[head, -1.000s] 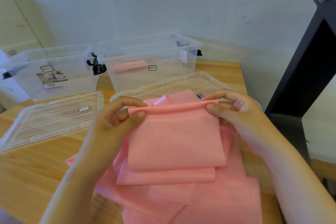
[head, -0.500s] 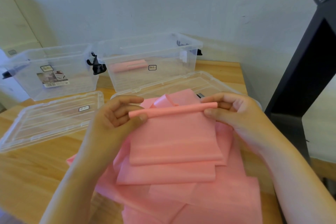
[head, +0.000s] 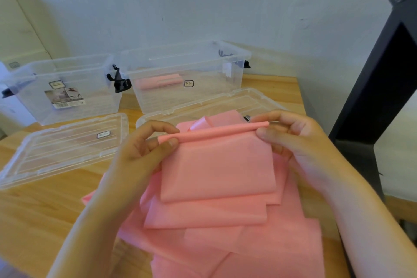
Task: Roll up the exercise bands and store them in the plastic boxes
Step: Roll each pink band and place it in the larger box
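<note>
While our left hand (head: 144,149) and right hand (head: 293,140) each pinch one end of a thin rolled edge (head: 214,133), the pink exercise band (head: 216,165) hangs from that roll as a flat, folded panel sloping down toward us. The left thumb and curled fingers close on the roll's left end. The right hand grips the right end the same way, its fingers curled over the far side and its thumb pressing from the near side.

We hold this band lifted over a loose pile of pink bands (head: 270,244). The pile spreads across the near right part of the wooden table (head: 45,210) and runs out of view at the near edge.

Beyond our hands, two clear lids lie flat on the table. The left lid (head: 63,149) sits well to the left of the pile. The right lid (head: 237,101) lies just behind the roll, and pink material covers part of its near side.

Farther back, close to the pale wall (head: 203,7), two open clear plastic boxes stand side by side. The left box (head: 97,97) carries a paper label on its front. The right box (head: 214,92) holds a rolled pink band (head: 158,81) lying low on its left side. A black latch (head: 119,81) hangs between the boxes. At the right, a dark frame (head: 372,108) rises beside the table.
</note>
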`<state>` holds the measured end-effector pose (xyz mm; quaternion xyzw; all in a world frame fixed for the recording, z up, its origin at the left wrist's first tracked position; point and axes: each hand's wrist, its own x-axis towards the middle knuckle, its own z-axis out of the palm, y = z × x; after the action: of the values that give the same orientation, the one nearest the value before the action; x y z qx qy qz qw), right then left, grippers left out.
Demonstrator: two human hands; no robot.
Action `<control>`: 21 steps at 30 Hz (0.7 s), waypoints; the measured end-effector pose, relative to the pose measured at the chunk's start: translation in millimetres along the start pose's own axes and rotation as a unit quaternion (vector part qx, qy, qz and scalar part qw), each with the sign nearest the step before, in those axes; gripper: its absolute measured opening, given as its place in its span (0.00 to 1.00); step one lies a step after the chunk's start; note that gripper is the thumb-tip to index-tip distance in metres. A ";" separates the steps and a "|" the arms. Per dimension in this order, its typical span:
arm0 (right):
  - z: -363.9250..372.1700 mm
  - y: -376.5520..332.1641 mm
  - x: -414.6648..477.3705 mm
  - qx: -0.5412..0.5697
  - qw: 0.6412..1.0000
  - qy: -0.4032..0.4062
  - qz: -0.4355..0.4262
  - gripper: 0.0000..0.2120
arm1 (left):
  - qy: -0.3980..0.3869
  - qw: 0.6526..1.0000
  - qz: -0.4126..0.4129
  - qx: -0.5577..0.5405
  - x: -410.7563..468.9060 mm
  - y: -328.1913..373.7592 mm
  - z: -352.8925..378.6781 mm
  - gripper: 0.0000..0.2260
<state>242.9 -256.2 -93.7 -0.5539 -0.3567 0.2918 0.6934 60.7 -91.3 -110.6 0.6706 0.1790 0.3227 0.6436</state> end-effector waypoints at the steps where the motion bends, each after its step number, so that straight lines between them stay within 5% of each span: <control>1: 1.6 0.3 0.1 -0.004 1.000 0.009 -0.003 0.09 | 0.002 1.000 -0.001 0.005 0.9 -1.8 -0.7 0.04; 9: 16.7 7.4 2.9 -0.058 0.985 0.152 -0.063 0.08 | 0.039 0.998 0.012 0.037 5.7 -14.7 5.2 0.05; 21: 16.6 7.5 2.3 -0.044 0.987 0.143 -0.065 0.06 | 0.083 0.990 0.045 0.104 6.6 -18.3 10.2 0.08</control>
<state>230.5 -243.4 -98.5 -0.5956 -0.3017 0.1482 0.7296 75.5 -92.6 -126.8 0.7118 0.2342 0.3855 0.5384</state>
